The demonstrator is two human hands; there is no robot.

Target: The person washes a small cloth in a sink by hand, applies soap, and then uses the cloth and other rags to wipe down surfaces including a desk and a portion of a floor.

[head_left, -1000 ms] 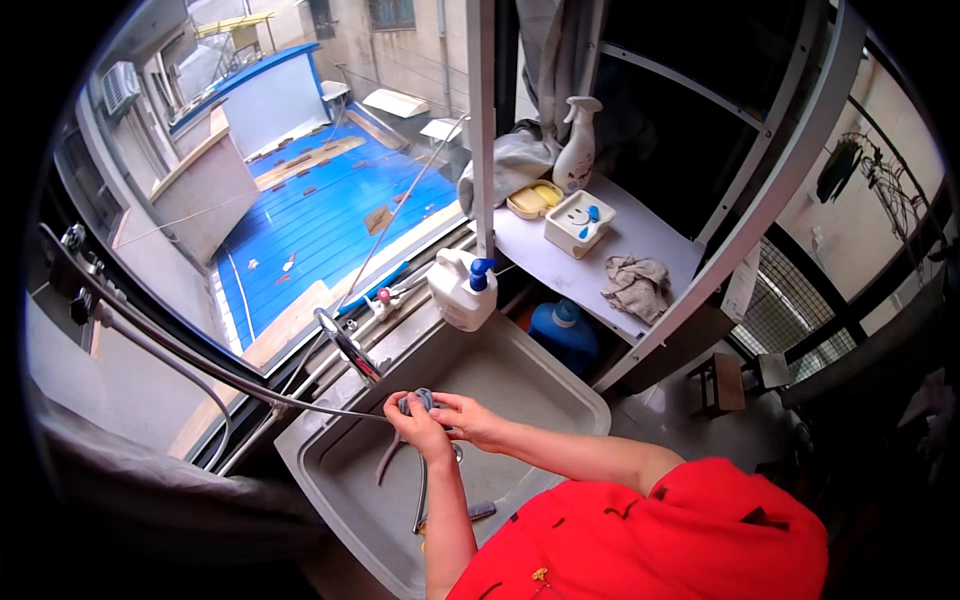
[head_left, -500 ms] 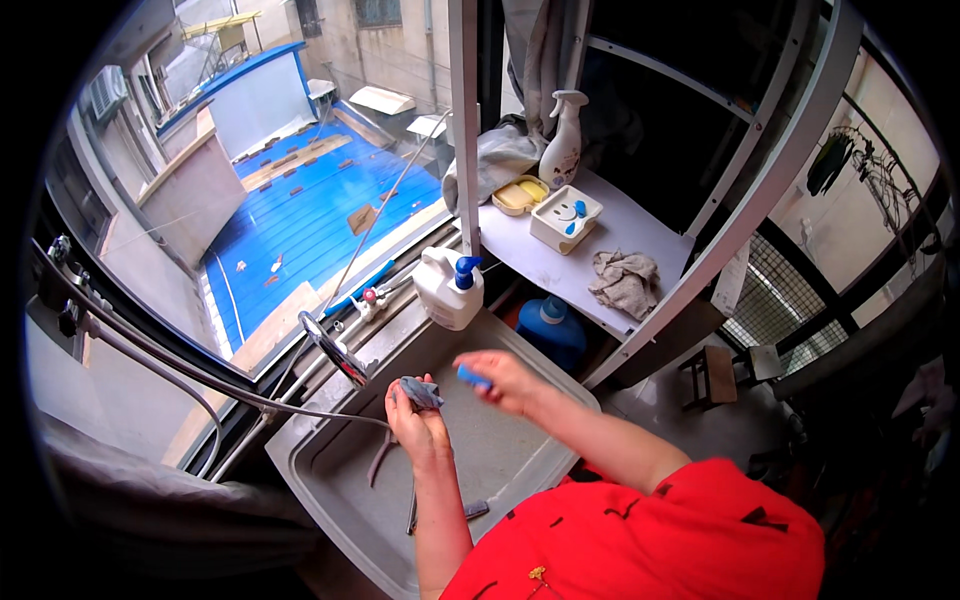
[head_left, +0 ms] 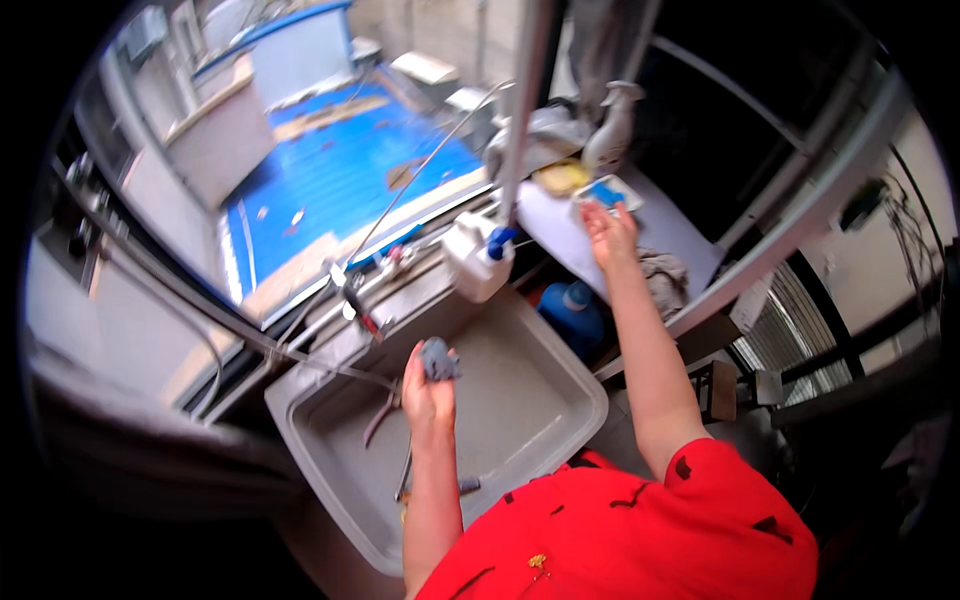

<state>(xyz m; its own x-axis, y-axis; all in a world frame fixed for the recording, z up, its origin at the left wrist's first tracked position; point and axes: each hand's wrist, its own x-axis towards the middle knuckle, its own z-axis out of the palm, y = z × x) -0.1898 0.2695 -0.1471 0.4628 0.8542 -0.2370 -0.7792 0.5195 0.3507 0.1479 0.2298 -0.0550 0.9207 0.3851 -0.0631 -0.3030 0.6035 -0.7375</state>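
Observation:
My left hand (head_left: 431,395) is over the sink, its fingers curled round a crumpled grey rag (head_left: 438,361). My right hand (head_left: 612,238) reaches out to the white box (head_left: 625,187) on the side shelf. At its fingertips is a small blue block (head_left: 606,192), against the top of the box; blur hides how firmly the fingers grip it. In the grey sink (head_left: 540,400), beside my left forearm, lie a tool with a curved pinkish handle (head_left: 378,420) and a dark-headed tool (head_left: 468,485), partly hidden by the forearm.
A white pump jug (head_left: 472,262) stands on the sink's back edge near the tap (head_left: 352,305). The shelf (head_left: 560,235) carries a spray bottle (head_left: 612,130), a yellow soap dish (head_left: 562,178) and a beige cloth (head_left: 663,280). Below it is a blue bottle (head_left: 572,318). A metal frame post (head_left: 520,110) rises behind.
My right hand has moved from above the sink up and away to the white box, taking the blue block there. My left hand keeps the rag, now bunched rounder. The view has shifted.

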